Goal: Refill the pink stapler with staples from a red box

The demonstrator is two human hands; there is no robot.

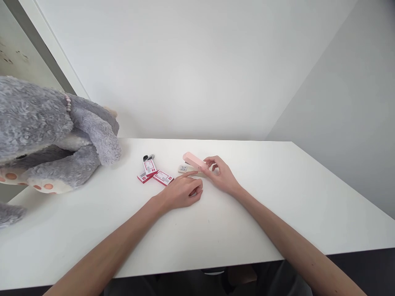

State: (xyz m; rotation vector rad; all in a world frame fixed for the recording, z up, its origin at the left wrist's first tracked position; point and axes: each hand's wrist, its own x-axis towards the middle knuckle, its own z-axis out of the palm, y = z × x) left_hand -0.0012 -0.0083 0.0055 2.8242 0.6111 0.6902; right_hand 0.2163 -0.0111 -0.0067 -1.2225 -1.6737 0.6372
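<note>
A stapler with a pink top arm (194,159) and a cream base (184,169) lies on the table, its top arm swung up from the base. My right hand (220,174) is closed around the rear of the pink arm, thumb on the near side. From the left, my left hand (184,191) rests on the table with its index finger stretched along the stapler's base. Its other fingers curl in toward the thumb; whether they hold anything is hidden. A black-and-white square pattern marks the base's front end.
Left of my hands lie small red-and-white boxes, one box (163,177) nearest and another box (150,167) stacked on a third. Behind them is a small black-and-grey object (148,157). A large grey plush toy (89,135) takes up the table's left end. A wall (197,82) stands behind.
</note>
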